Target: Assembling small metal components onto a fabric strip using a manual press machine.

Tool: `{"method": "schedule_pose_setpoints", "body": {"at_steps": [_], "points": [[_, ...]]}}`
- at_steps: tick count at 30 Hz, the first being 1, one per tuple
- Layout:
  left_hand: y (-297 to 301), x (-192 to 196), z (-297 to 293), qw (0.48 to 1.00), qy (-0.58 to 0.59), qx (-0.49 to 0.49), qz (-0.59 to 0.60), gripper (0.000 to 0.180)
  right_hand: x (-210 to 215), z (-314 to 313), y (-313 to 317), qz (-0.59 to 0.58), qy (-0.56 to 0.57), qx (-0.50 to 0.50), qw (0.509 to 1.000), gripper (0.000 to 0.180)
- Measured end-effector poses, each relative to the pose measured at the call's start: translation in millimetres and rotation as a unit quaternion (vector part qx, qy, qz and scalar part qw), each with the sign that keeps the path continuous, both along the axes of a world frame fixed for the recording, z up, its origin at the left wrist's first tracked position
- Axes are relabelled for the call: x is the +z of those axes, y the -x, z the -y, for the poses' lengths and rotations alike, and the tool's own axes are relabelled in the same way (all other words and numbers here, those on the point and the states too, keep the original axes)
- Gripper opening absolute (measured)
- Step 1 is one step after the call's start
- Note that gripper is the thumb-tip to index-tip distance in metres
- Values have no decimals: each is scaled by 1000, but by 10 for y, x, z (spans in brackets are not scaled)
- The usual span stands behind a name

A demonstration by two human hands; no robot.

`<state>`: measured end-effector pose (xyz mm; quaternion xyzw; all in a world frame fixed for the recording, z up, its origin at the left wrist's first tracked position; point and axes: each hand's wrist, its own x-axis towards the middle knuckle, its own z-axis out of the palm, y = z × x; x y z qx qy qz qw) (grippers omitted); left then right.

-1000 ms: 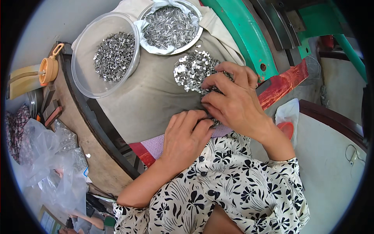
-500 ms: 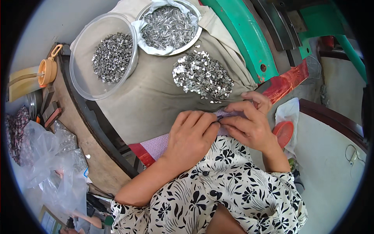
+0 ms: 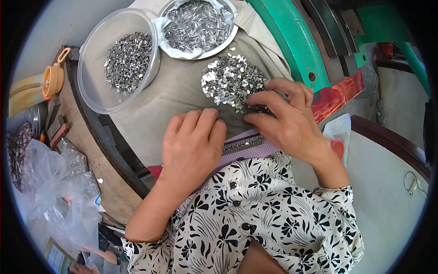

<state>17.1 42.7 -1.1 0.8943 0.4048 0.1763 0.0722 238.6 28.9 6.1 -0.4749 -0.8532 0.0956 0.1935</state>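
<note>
Head view: the right hand point(image 3: 288, 119) spreads bent fingers at the near-right edge of the metal-chip pile point(image 3: 228, 82), likely set for easy reach. At the pile's near left, the left hand point(image 3: 192, 144) curls, fingers together, any pinch hidden. Bodyward of the pile lies a ribbed metal strip point(image 3: 241, 145).

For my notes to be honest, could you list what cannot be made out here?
In the head view:
Left hand: its back hides whether it holds anything.
Pile: partly covered by the right hand.
Metal row: left hand hides whether it continues.
Bowl: far rim cut off by the top edge.
</note>
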Motion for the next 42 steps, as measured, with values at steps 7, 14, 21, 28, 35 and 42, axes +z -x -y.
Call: {"method": "schedule_pose_setpoints", "body": {"at_steps": [7,14,21,28,35,42], "points": [[-26,-1,-25,1000,17,-5,-20,5,-29,-167,45,20,21,56,998,19],[3,-32,-46,998,56,0,32,10,86,120,-77,-19,21,2,1000,17],[-3,-41,-50,998,62,8,33,15,30,338,-78,-8,61,-27,998,16],[14,-23,-45,995,79,14,52,16,79,361,-94,-5,68,-19,998,19],[18,-34,-32,993,92,28,72,19,92,385,-57,-18,41,-36,998,25],[-4,-6,-39,992,99,31,67,19,57,453,59,54,-18,4,998,20]]}}
